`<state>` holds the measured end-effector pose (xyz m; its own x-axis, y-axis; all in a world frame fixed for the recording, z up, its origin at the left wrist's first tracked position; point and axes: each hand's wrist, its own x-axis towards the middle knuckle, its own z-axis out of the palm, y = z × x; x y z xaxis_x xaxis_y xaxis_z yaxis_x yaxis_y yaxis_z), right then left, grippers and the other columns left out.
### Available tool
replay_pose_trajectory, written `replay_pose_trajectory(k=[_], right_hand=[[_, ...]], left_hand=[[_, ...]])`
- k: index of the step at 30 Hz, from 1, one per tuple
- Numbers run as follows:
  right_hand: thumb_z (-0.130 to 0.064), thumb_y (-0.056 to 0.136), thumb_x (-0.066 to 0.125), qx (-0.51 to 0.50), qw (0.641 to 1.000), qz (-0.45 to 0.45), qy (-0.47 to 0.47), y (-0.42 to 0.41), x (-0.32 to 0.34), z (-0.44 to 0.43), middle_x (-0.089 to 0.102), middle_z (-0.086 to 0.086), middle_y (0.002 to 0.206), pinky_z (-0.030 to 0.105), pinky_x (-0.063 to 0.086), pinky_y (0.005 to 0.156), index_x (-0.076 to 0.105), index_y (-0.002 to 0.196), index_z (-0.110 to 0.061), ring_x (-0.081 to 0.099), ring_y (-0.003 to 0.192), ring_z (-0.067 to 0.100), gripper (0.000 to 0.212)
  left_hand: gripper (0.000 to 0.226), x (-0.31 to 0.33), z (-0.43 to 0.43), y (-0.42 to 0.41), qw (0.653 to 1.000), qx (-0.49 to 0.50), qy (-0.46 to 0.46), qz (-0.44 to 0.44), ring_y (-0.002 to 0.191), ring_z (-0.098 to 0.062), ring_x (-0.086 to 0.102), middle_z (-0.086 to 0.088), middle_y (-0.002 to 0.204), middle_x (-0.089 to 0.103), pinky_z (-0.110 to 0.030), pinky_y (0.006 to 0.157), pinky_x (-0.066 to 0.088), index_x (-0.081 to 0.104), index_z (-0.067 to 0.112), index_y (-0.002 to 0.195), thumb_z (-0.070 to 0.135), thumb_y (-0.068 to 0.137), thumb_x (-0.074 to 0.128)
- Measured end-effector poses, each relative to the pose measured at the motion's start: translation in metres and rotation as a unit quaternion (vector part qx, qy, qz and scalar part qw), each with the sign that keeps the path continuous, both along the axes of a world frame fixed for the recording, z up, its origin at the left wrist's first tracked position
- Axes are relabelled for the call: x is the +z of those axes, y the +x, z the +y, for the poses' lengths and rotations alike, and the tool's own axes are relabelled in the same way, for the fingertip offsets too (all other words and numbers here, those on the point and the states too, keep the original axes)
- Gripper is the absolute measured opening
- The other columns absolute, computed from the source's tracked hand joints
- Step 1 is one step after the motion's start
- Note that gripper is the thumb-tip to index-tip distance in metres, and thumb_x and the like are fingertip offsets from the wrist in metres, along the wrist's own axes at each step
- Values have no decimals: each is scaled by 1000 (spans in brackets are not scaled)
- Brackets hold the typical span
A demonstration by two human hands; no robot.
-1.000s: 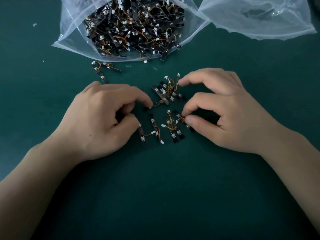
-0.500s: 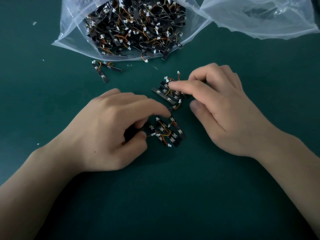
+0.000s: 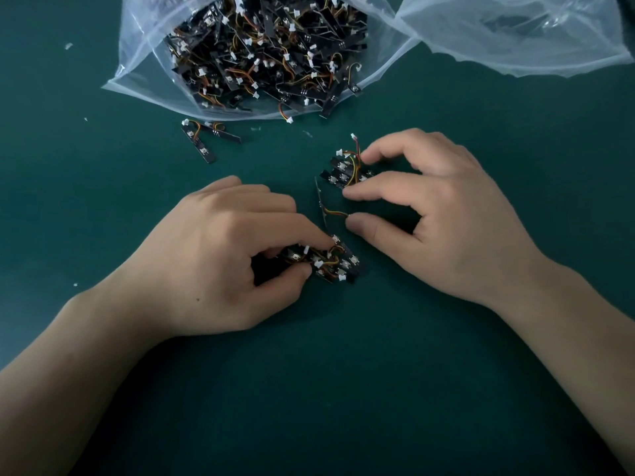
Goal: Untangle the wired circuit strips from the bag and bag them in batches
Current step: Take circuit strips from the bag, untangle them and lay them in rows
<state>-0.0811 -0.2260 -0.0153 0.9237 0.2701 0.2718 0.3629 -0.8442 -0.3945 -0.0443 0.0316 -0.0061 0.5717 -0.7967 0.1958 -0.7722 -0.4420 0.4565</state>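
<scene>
- Head view: I see the left hand (image 3: 220, 262) at 9 o'clock of centre, thumb and forefinger curled and pinching the near bundle (image 3: 338, 266) of short black circuit strips with orange-yellow wires and white plugs, which lies on the dark green table (image 3: 343, 389).
- I read the right hand (image 3: 436, 214) at 3 o'clock as grasping too: its curled fingertips clamp the far bundle (image 3: 342, 170) of the same strips from both sides.
- Between the two bundles a single strip (image 3: 321, 207) stands on edge; its wire runs to the right thumb tip, which touches it.
- At 12 o'clock the open clear plastic bag (image 3: 137, 73) holds a tangled heap of strips, a few spilling over its mouth.
- Just below that mouth, at 11 o'clock, two loose strips (image 3: 202, 139) lie crossed on the table.
- At 1 o'clock I see a second clear bag (image 3: 508, 32); I cannot tell what is in it.
</scene>
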Motion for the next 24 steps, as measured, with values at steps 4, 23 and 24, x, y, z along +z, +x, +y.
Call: replay_pose_trajectory(k=[4, 23, 24], right_hand=[[-38, 95, 67, -39, 998, -13, 40, -3, 3, 1, 63, -5, 120, 41, 48, 95, 68, 125, -21, 57, 104, 17, 35], [-40, 104, 52, -47, 999, 6, -18, -3, 0, 5, 58, 0, 119, 43, 45, 96, 67, 138, -21, 50, 104, 23, 41], [-40, 104, 53, -47, 999, 7, -20, -3, 0, 5, 58, 0, 119, 43, 46, 96, 67, 138, -21, 50, 104, 23, 41]], left_hand=[[20, 0, 1, 1, 1000, 15, -15, 1, 70, -12, 51, 12, 76, 52, -41, 73, 44, 77, 27, 112, 25, 93, 69], [35, 5, -1, 0, 1000, 5, 17, 25, 104, -24, 55, 13, 141, 63, -41, 99, 47, 73, 22, 116, 17, 83, 64], [36, 5, 0, 0, 999, 1, 16, 30, 104, -24, 55, 14, 142, 62, -41, 99, 47, 73, 23, 118, 18, 83, 64]])
